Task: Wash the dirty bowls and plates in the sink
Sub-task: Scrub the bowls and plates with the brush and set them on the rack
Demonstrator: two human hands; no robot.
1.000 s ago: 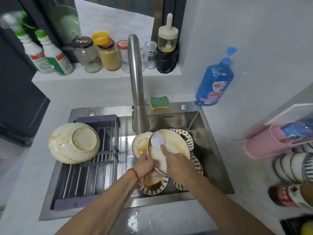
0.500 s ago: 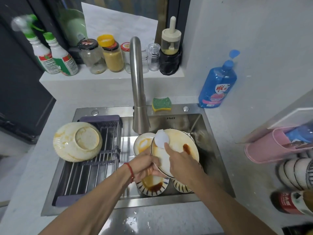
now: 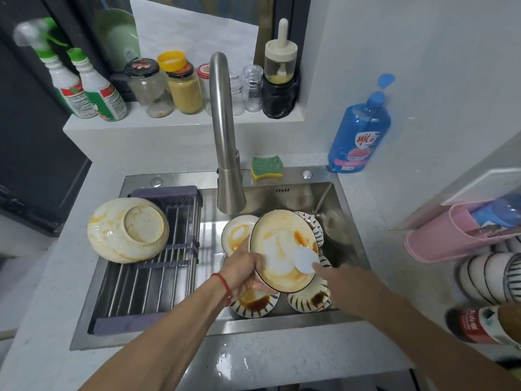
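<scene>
Fingers of my left hand [image 3: 244, 270] are curling round the rim of the cream, orange-smeared round plate [image 3: 277, 244], holding it tilted over the steel sink [image 3: 349, 235]; my right hand [image 3: 342, 280] is pinching a white round scrubbing pad [image 3: 305, 259] against the plate's face, above striped dirty bowls [image 3: 255, 304].

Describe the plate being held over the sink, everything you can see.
The plate is round, cream, ceramic-looking with a dark rim, tilted toward the camera above the stacked dishes. Orange sauce smears its face, with a wiped pale patch in the middle. The left hand grips its left edge; the right hand presses a white pad on its lower right.
</scene>
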